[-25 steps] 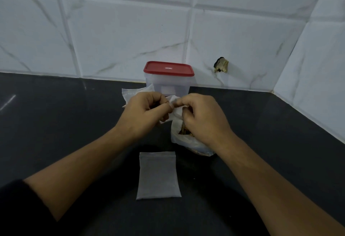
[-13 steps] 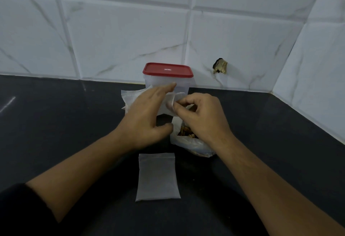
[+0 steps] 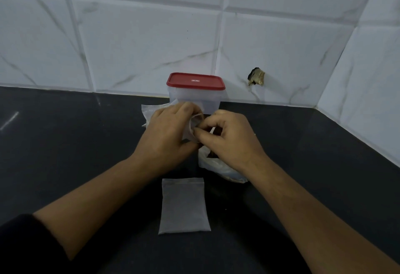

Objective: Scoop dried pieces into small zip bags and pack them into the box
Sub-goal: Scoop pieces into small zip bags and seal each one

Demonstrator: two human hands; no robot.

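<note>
Black countertop (image 3: 65, 154), matte, fills whole near field. Faint pale streak (image 3: 9, 120) on it at far left. White marble-look tiled wall (image 3: 140, 46) along far edge, grey veining, wide grout lines. Second tiled wall (image 3: 372, 89) on right, meets far wall in a corner at far right. Ragged hole (image 3: 256, 76) low in far wall, right of centre: dark rim, tan filling, slightly above counter line.

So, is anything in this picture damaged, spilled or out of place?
Yes: the wall tile right of the red-lidded box has a broken hole with dark, ragged edges, just above the counter. Nothing else stands out.
</note>
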